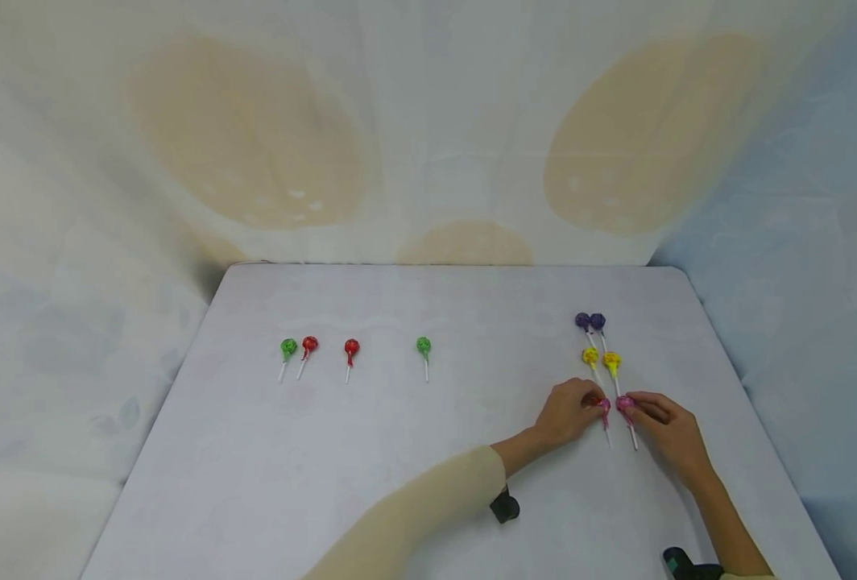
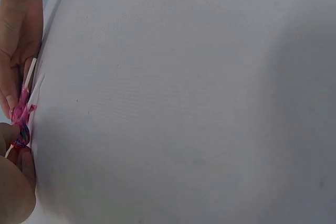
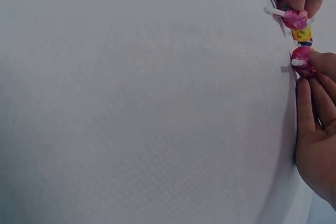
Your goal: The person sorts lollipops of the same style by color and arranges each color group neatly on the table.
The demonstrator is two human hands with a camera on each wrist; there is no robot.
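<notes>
Left hand: pinches the left pink lollipop at its head.
Right hand: pinches the right pink lollipop.
Place: both lie on the table, just below the yellow pair.

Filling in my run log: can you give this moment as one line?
left hand: holds pink lollipop | right hand: holds second pink lollipop | both on table
</notes>
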